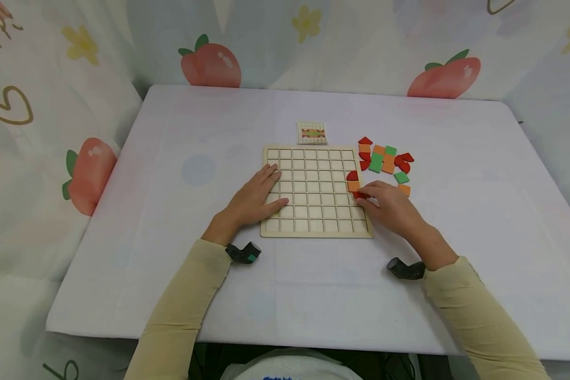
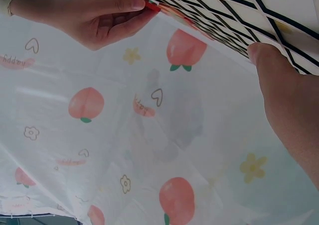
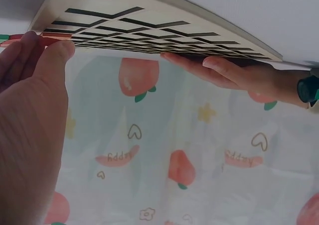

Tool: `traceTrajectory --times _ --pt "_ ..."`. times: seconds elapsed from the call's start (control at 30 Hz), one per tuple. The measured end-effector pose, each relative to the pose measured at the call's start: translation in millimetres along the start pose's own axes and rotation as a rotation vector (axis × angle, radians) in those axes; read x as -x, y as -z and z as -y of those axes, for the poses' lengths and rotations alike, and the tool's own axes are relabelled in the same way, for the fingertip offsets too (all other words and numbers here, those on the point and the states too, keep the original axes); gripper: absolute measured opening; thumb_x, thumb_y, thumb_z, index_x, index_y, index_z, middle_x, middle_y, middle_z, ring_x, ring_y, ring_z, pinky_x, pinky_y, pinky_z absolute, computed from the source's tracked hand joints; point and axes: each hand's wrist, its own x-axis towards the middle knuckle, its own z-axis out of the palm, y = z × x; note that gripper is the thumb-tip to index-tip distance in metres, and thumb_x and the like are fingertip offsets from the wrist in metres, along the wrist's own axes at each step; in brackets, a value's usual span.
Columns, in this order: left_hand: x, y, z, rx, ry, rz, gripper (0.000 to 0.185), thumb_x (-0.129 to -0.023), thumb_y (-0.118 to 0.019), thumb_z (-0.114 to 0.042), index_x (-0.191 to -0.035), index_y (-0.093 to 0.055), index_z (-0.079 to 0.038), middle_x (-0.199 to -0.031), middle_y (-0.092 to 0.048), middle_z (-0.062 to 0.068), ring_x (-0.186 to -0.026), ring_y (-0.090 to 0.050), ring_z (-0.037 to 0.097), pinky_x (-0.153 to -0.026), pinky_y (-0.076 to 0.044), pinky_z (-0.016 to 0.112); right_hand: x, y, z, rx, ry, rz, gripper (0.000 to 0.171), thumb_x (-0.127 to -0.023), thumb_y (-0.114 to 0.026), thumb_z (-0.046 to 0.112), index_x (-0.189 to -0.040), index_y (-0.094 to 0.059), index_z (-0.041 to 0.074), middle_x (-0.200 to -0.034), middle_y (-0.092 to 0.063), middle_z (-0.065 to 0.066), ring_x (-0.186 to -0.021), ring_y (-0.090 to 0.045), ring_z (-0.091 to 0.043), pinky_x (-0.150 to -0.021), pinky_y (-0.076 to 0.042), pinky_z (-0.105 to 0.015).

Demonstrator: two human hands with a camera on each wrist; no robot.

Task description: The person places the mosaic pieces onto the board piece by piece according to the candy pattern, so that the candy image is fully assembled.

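Left hand (image 1: 256, 199) flat, fingers straight, pressing on the wooden grid board's (image 1: 313, 221) left side. Right hand (image 1: 390, 207) at the board's right edge, fingers pinching a red tile (image 1: 359, 195). Loose tiles (image 1: 385, 161) just right of the board on the counter (image 1: 171, 295).

Soft, even light over my white table (image 1: 456, 221), faint shadows, no glare; my wrist views blur close up.

This looks like a curtained-off recording corner, not a lived-in room. A white cloth-covered tabletop (image 1: 209, 132) stands against backdrop sheets (image 1: 52, 79) printed with peaches, hearts and flowers, carrying only a wooden grid board (image 1: 313, 211), a pattern card (image 1: 312, 133) and coloured tiles (image 1: 385, 158).
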Motion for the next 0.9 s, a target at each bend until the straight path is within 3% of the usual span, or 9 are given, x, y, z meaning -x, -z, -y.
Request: traceTrajectory --times 0.27,0.9 --pt "-0.3 0.3 -0.8 -0.011 0.003 0.008 0.074 -0.08 -0.033 -0.058 -0.135 -0.02 -0.009 -0.14 -0.009 0.002 -0.126 0.0 0.013 -0.099 -0.012 0.032 0.6 -3.6 4.3 0.006 -0.004 -0.04 0.032 -0.077 -0.062 0.02 -0.104 -0.059 0.002 -0.093 -0.056 -0.008 -0.087 -0.05 -0.021 -0.072 -0.044 -0.036" --pt "0.1 0.8 -0.3 -0.001 0.004 0.011 0.074 -0.08 -0.034 -0.058 -0.135 -0.02 -0.01 -0.14 -0.008 0.001 -0.126 0.002 0.012 -0.099 -0.011 0.032 -0.2 -6.3 14.7 0.083 -0.056 -0.033 0.033 -0.078 -0.061 0.021 -0.104 -0.059 -0.001 -0.09 -0.056 -0.01 -0.083 -0.049 -0.022 -0.071 -0.044 -0.037"
